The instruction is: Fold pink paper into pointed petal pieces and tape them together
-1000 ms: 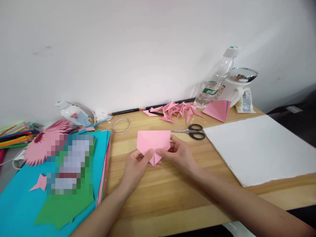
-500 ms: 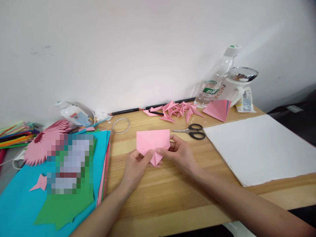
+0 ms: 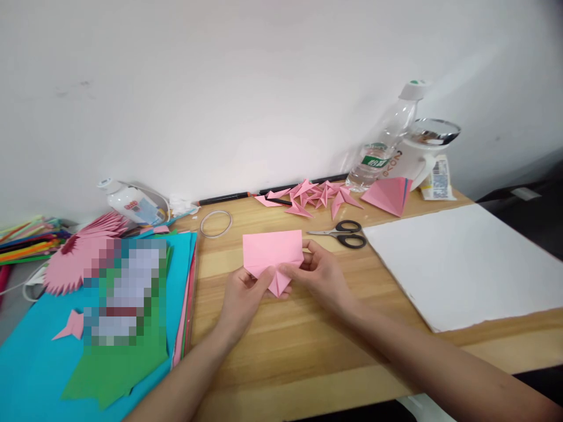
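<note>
While a pile of coloured sheets (image 3: 35,351) lies well off to the left of the left hand (image 3: 241,299), that hand is pinching the lower left edge of a pink paper (image 3: 272,249). The paper sits just above and between the two hands, low over the wooden table (image 3: 281,351). Its folded tip points down at the wrists. The right hand (image 3: 321,275) grips the paper's right side with bent fingers. Just behind the right hand lie black scissors (image 3: 345,233). Further right of it lies a big white sheet (image 3: 461,264).
</note>
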A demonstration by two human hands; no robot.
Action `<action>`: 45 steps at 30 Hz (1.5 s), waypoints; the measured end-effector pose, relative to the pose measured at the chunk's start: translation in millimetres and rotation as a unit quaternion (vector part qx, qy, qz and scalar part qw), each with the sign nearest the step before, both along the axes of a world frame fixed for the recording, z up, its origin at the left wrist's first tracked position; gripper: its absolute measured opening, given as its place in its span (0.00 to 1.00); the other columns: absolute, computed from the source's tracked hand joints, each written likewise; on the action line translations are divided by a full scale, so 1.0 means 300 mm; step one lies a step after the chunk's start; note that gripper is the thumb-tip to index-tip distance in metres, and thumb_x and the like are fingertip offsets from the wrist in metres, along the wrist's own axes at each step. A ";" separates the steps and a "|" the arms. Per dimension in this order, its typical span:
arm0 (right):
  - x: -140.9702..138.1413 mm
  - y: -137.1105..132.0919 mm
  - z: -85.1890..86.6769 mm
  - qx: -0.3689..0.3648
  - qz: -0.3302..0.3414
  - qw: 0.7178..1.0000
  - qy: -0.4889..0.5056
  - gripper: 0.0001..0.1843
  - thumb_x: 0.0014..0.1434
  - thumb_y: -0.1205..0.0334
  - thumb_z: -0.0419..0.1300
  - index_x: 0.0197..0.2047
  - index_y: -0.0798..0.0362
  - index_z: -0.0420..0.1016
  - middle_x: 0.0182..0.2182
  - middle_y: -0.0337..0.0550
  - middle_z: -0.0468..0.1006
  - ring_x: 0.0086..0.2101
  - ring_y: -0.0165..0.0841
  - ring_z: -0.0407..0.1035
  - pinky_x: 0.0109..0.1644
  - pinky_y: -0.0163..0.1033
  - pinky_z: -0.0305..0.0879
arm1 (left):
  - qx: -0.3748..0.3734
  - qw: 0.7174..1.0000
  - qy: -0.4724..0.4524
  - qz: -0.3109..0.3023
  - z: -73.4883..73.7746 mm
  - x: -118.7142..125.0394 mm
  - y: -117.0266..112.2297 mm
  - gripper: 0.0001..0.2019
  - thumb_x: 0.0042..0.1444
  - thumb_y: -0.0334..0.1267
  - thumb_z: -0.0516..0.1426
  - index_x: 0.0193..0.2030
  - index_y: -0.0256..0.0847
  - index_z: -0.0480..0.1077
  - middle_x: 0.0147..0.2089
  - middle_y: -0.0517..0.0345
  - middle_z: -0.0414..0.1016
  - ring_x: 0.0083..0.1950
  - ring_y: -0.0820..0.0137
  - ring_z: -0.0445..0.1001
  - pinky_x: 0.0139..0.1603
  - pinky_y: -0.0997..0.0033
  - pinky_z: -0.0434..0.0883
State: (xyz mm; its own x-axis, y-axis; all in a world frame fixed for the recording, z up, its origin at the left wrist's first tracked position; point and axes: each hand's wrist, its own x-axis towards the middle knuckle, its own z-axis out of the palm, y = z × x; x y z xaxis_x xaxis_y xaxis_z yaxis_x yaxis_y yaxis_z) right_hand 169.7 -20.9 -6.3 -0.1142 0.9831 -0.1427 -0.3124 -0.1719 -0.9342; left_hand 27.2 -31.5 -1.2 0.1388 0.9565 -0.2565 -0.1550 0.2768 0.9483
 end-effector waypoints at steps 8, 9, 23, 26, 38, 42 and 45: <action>0.001 0.000 0.004 0.000 -0.003 1.000 -0.009 0.23 0.41 0.59 0.67 0.39 0.54 0.63 0.30 0.44 0.78 0.27 0.34 0.72 0.29 0.37 0.68 | -0.026 0.999 0.014 -0.025 0.000 0.000 0.002 0.14 0.46 0.42 0.61 0.36 0.32 0.75 0.30 0.50 0.79 0.29 0.64 0.77 0.31 0.65 0.76; 0.001 0.000 0.005 -0.001 -0.005 1.000 -0.011 0.23 0.41 0.58 0.67 0.38 0.54 0.63 0.30 0.44 0.78 0.27 0.34 0.72 0.29 0.37 0.68 | -0.036 0.999 0.015 -0.025 0.004 0.002 0.002 0.15 0.45 0.41 0.62 0.36 0.32 0.75 0.31 0.49 0.79 0.29 0.63 0.77 0.31 0.65 0.76; -0.001 -0.004 0.001 -0.009 0.002 1.000 -0.012 0.24 0.41 0.59 0.67 0.40 0.53 0.63 0.27 0.41 0.78 0.24 0.33 0.72 0.27 0.37 0.67 | -0.099 0.992 -0.022 -0.070 0.008 -0.016 0.006 0.13 0.43 0.37 0.64 0.35 0.29 0.75 0.30 0.47 0.79 0.25 0.68 0.76 0.28 0.70 0.75; 0.000 -0.004 -0.001 -0.003 -0.004 1.000 -0.017 0.25 0.41 0.59 0.67 0.41 0.53 0.63 0.29 0.42 0.78 0.26 0.34 0.72 0.29 0.38 0.68 | -0.109 0.990 -0.031 -0.089 0.012 -0.016 0.008 0.15 0.44 0.40 0.63 0.37 0.29 0.74 0.30 0.45 0.79 0.27 0.66 0.77 0.30 0.68 0.75; 0.001 -0.003 -0.004 -0.010 -0.012 0.999 -0.030 0.25 0.41 0.61 0.67 0.42 0.54 0.62 0.29 0.42 0.78 0.27 0.33 0.72 0.29 0.37 0.68 | -0.133 0.982 -0.031 -0.128 0.017 -0.020 -0.001 0.15 0.42 0.38 0.65 0.35 0.29 0.75 0.30 0.44 0.79 0.29 0.64 0.78 0.34 0.66 0.75; 0.003 0.000 0.001 -0.014 -0.015 0.999 -0.033 0.26 0.41 0.60 0.67 0.42 0.54 0.62 0.28 0.42 0.78 0.26 0.34 0.72 0.29 0.37 0.68 | -0.125 0.983 -0.051 -0.124 0.017 -0.015 -0.002 0.16 0.41 0.39 0.65 0.35 0.29 0.75 0.31 0.44 0.79 0.30 0.63 0.78 0.34 0.66 0.76; 0.007 0.003 -0.006 -0.013 -0.024 0.999 -0.041 0.26 0.41 0.59 0.68 0.42 0.54 0.62 0.29 0.43 0.78 0.26 0.34 0.72 0.29 0.37 0.68 | -0.130 0.981 -0.074 -0.125 0.018 -0.014 0.002 0.18 0.44 0.43 0.64 0.37 0.29 0.74 0.33 0.42 0.79 0.32 0.62 0.79 0.35 0.66 0.75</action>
State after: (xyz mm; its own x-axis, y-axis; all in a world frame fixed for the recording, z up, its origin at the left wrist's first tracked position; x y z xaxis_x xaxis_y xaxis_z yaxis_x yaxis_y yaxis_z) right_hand 171.9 -20.1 -8.0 -0.0532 0.9831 -0.1751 -0.2435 -0.1828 -0.9525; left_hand 23.0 -30.7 4.3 0.4156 0.7928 -0.4459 -0.1822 0.5528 0.8131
